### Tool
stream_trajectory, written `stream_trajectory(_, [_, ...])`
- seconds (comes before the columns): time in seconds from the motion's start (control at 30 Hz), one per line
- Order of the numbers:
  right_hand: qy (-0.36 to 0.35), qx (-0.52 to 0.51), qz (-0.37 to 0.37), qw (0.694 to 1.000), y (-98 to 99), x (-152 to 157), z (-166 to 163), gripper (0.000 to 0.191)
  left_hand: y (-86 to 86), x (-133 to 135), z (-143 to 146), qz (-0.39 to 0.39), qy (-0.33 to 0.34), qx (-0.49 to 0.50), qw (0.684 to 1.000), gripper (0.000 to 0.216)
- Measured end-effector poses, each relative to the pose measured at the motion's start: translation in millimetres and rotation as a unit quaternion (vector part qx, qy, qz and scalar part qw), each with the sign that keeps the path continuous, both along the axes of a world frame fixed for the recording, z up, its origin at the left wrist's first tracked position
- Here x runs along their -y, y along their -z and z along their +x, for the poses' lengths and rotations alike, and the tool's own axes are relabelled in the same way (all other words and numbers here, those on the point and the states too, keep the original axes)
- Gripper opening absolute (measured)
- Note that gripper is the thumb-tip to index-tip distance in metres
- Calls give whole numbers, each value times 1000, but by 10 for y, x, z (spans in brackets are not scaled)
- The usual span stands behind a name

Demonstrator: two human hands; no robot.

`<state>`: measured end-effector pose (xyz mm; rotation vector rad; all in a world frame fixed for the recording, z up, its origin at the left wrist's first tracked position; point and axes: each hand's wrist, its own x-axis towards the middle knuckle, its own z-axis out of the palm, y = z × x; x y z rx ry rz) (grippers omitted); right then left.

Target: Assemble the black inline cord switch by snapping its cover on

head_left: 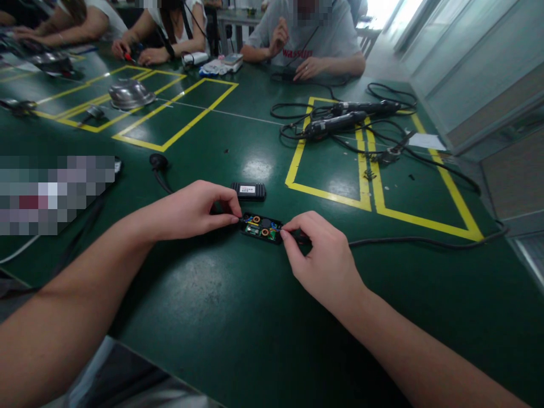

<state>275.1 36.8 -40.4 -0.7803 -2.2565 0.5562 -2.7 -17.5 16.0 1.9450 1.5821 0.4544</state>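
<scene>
On the green table in front of me lies an open black electronics case [266, 222] with a circuit board, copper coils and coloured wires showing inside. My left hand [198, 212] closes thumb and forefinger on its left end. At the opposite end, my right hand [325, 252] pinches the right edge, where a black cord [395, 242] runs in under the fingers. Exactly what sits between the fingertips, case rim or wire, is partly hidden. Just behind the case rests a black ribbed cover [249, 191] with a white label. A black plug [158, 162] with its cord lies beyond my left wrist.
Two black electric screwdrivers [335, 123] with tangled cords lie at the right, across yellow tape outlines [329, 198]. Small screws [369, 175] are scattered nearby. A metal bowl [130, 93] stands farther left. Several co-workers sit across the table, one person in a grey shirt [314, 39] opposite.
</scene>
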Motion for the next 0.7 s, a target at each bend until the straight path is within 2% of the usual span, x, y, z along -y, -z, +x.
stream_trajectory(0.2, [23, 42, 17, 999, 45, -10, 11, 19, 37, -10, -29, 28, 14, -17, 999, 21])
stream_trajectory(0.33, [28, 50, 14, 998, 37, 21, -4, 19, 49, 0, 16, 102, 20, -48, 993, 21])
stream_trajectory(0.43, [36, 49, 11, 998, 22, 34, -21, 17, 140, -53, 56, 152, -29, -63, 986, 24])
stream_trajectory(0.5, [48, 38, 7, 998, 17, 34, -27, 16, 227, -115, 61, 173, -89, -69, 979, 35])
stream_trajectory(0.6, [61, 22, 2, 998, 19, 32, -24, 26, 304, -182, 43, 147, -126, -76, 978, 51])
stream_trajectory(0.7, [57, 27, -7, 998, 16, 40, -16, 38, 241, -147, 49, 128, -103, -48, 985, 47])
